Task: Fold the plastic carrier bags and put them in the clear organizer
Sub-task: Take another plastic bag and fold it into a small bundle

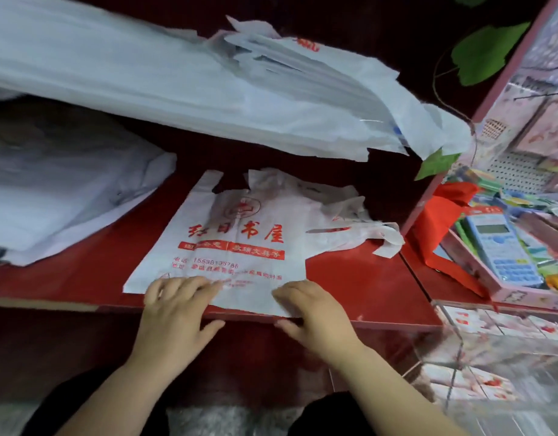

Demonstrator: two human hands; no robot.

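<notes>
Pressing down, the straight fingers (189, 286) of the left hand (174, 313) lie flat on the near edge of the bag (236, 243). The right hand (315, 313) covers the near corner; whether it pinches is unclear. The bag lies print-up on the red shelf (359, 278). Smooth outward toward the crumpled handles (350, 212) before folding.
</notes>
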